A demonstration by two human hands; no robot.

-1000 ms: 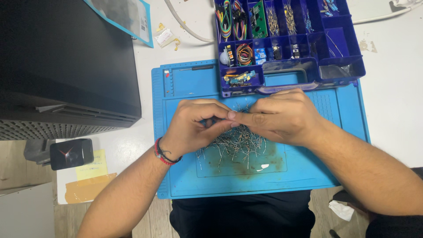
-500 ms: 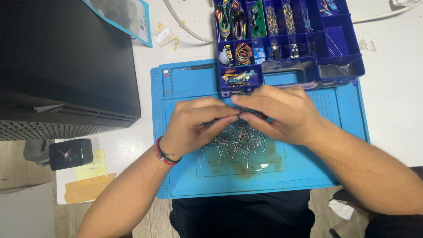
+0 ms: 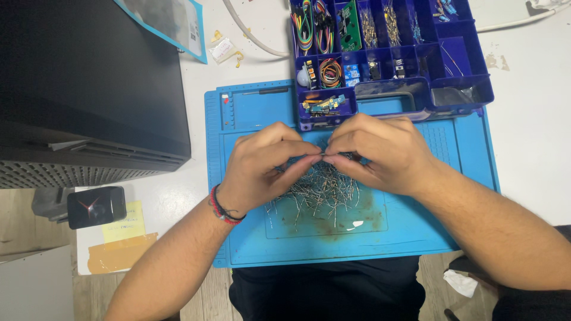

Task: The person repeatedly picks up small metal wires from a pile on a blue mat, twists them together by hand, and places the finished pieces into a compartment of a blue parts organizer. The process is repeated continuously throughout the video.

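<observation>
White tabletop (image 3: 535,119) carries a blue rubbery mat (image 3: 250,238); on it we note both hands, left hand (image 3: 262,169) and right hand (image 3: 380,151), fingers pinching thin wire leads (image 3: 321,190) above a shiny metal heap.

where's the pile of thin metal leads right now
In the head view, the pile of thin metal wire leads lies mid-frame on the blue work mat, just under both hands' fingers and below the dark blue compartment box.
</observation>
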